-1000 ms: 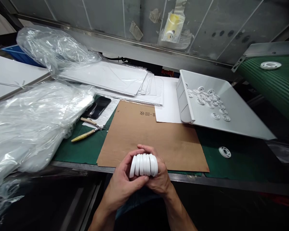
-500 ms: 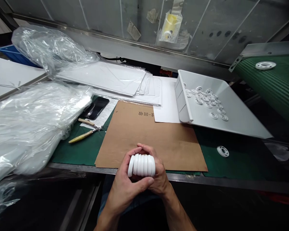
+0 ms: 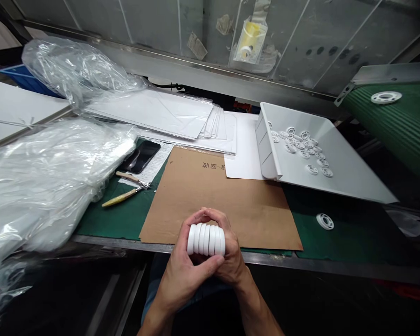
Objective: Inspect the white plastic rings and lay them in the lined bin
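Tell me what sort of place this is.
Probably a factory workstation: what looks like a ribbed green conveyor belt bears white rings, more lie in a grey tray, and pliers rest on a green mat.

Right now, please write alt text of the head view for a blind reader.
Two hands hold a row of white discs at the near edge of a brown cardboard sheet. On the right, a grey tray holds white rings; on the left lie pliers and a phone.

grey wall point(image 3: 154, 23) behind, pale vertical lines | green-topped bench point(image 3: 98, 221), metal front edge point(image 3: 273, 261) | dark beneath
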Motion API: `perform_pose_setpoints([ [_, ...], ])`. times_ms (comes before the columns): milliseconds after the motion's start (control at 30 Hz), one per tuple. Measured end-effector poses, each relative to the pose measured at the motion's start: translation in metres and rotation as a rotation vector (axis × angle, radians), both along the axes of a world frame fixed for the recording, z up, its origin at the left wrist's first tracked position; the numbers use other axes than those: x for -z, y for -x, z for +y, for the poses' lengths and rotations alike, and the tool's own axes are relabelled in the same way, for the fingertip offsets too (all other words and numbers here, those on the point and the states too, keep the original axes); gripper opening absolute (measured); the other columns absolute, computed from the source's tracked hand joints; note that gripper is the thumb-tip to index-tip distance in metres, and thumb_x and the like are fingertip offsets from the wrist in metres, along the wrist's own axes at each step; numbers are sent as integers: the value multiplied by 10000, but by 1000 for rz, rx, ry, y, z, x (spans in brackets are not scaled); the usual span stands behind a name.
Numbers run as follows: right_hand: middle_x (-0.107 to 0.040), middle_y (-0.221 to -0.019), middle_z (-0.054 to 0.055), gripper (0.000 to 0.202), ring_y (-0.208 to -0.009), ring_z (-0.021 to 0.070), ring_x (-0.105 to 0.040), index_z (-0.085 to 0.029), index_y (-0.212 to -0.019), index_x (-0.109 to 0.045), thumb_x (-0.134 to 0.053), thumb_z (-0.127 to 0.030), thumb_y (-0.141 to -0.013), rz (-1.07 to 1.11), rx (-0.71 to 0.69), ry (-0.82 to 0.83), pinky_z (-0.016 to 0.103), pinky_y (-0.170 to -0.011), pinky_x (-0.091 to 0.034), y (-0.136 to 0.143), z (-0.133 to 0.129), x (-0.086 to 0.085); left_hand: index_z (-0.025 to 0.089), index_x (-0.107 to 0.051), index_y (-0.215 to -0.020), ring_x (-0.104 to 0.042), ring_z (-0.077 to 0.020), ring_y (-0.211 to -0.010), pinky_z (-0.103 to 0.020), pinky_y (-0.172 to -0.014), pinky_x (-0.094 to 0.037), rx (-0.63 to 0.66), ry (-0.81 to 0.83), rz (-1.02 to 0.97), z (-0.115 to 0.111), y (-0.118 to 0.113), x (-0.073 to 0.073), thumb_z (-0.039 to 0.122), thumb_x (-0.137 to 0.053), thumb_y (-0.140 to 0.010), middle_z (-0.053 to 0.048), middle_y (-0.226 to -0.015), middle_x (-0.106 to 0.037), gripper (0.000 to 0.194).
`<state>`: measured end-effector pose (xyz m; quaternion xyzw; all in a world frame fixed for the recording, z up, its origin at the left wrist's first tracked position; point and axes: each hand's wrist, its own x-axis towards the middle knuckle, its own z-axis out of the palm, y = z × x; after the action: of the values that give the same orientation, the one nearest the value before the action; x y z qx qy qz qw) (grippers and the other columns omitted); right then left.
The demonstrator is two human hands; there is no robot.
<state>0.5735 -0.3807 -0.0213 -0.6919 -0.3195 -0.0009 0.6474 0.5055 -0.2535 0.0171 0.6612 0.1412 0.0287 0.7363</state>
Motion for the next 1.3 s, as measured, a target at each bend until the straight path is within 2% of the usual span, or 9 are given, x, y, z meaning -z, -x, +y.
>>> perform_pose_setpoints([
  [200,-580,-1443,135,795,-1379,353,-540,-269,-1501,-536,-895,-355,-797,-32,-16,3,535,-1174,-477,-3,1,-7,286,-370,-1598,-521,-367,-1452,-464,-1219,-423,-10,49,-9,-1,2,1,387,-916,-734,-133,-1579,-533,1027],
  [300,-589,-1434,132,755,-1375,346,-544,-276,-1501,-534,-864,-314,-823,-55,-19,-1,527,-1159,-496,-3,2,-8,249,-402,-1586,-575,-374,-1395,-475,-1172,-473,-61,68,26,-4,2,-2,446,-858,-797,-161,-1511,-588,932],
  [400,-594,-1419,137,817,-1344,351,-569,-275,-1507,-522,-897,-335,-784,-60,-5,3,528,-1144,-508,-3,3,-9,268,-407,-1591,-524,-364,-1453,-474,-1232,-408,-87,34,4,-5,3,-2,341,-867,-773,-141,-1551,-564,941],
  [633,-589,-1427,138,763,-1373,351,-543,-262,-1470,-561,-896,-296,-785,-99,5,10,537,-1151,-501,-4,5,-8,244,-374,-1610,-433,-388,-1525,-493,-1261,-367,-40,36,-31,0,3,2,419,-869,-772,-153,-1617,-498,989],
  [767,-582,-1427,145,774,-1372,352,-542,-243,-1493,-530,-875,-285,-802,-132,0,12,549,-1149,-502,-4,6,-7,273,-395,-1599,-443,-366,-1521,-477,-1255,-382,-52,-10,-27,1,3,1,307,-865,-756,-122,-1608,-520,966],
  [900,-572,-1438,144,775,-1388,346,-529,-240,-1490,-529,-878,-275,-798,-126,-6,33,536,-1154,-503,-3,6,-5,282,-359,-1613,-449,-379,-1516,-489,-1234,-418,-1,-22,-27,5,4,3,334,-885,-734,-129,-1622,-498,1026],
  [1067,-575,-1439,153,767,-1382,351,-538,-237,-1504,-521,-856,-318,-818,-111,-13,21,499,-1059,-581,-3,6,-4,314,-287,-1646,-392,-365,-1556,-542,-1293,-308,41,-121,-21,8,6,7,259,-817,-798,-117,-1668,-435,1001],
  [1167,-598,-1424,149,727,-1383,351,-539,-231,-1489,-541,-843,-327,-834,-146,-4,49,520,-1098,-552,-4,5,-3,282,-233,-1671,-342,-403,-1574,-588,-1297,-269,43,-109,-2,9,7,9,347,-846,-783,-148,-1699,-372,1081],
  [1300,-644,-1379,131,607,-1380,340,-538,-245,-1441,-582,-800,-288,-876,-209,-15,77,553,-1149,-499,-4,5,-4,257,-265,-1666,-345,-385,-1575,-561,-1301,-272,14,-92,15,10,8,9,401,-725,-904,-150,-1690,-385,902],
])
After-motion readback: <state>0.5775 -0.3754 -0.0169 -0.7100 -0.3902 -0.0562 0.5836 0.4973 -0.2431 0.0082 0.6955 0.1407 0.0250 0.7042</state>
